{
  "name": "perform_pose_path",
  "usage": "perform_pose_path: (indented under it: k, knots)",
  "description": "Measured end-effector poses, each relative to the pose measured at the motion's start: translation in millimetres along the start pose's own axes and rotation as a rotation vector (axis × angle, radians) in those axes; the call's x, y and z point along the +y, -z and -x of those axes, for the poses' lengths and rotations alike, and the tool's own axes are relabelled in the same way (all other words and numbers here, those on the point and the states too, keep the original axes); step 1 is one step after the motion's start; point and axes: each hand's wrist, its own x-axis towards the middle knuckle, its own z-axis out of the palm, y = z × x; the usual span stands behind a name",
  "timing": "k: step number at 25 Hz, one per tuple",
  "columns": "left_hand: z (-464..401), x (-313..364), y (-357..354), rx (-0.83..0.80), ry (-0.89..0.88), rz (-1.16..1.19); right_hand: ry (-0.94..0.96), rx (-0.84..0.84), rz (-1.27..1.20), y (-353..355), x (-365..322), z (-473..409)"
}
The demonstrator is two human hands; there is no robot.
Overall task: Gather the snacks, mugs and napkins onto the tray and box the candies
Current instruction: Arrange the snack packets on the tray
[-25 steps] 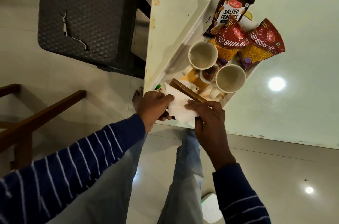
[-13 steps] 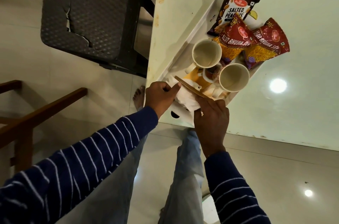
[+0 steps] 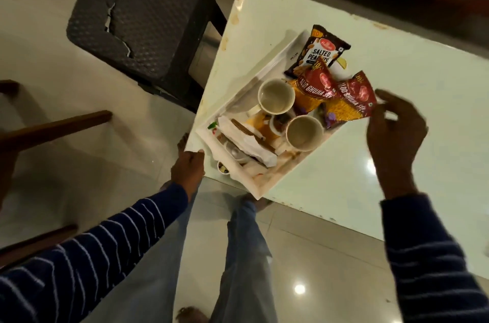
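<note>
We find the tray (image 3: pixel 275 175) loaded at the table's near left corner with mugs (image 3: pixel 276 95), snack packets (image 3: pixel 352 99) and napkins (image 3: pixel 246 141). Left hand (image 3: pixel 188 170) grasps its near corner, presumably steadying; right hand (image 3: pixel 394 126), fingers spread and empty, reaches the red packet's edge.

The tabletop (image 3: pixel 397 164) is pale glossy green-white with rusty brown spots along its edges; the tray (image 3: pixel 267 185) is white; the two mugs (image 3: pixel 276 96) are cream, the inside a dull beige; the peanut packet (image 3: pixel 317 51) is dark brown with white lettering and a red logo; the two bhujia packets (image 3: pixel 352 100) are red over yellow with white lettering; the napkins (image 3: pixel 248 142) are white; the sleeves (image 3: pixel 105 256) are navy with thin white stripes; the trousers (image 3: pixel 246 256) are light blue denim; the stool (image 3: pixel 143 13) is charcoal with a woven texture; the floor (image 3: pixel 53 153) is glossy cream tile
</note>
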Motion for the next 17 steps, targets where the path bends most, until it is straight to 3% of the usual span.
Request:
perform_pose_path:
  k: [5, 10, 13, 17]
  knots:
    - [19.5, -25.3, -38.3, -0.178, 0.058, 0.128, 0.003, -0.435, 0.272, -23.7, 33.5, -126.3]
    - [12.9, -27.0, -54.5, -0.216, 0.029, 0.229, -0.211, -0.780, 0.147, -60.2, 41.9, -170.4]
    - [2.9, -30.8, -47.5, -0.293, 0.000, 0.230, -0.361, -0.782, 0.128, -80.4, 29.7, -167.0]
    - [-4.7, -27.1, -40.4, -0.362, -0.056, 0.289, -0.337, -0.698, 0.081, -97.8, 28.1, -159.2]
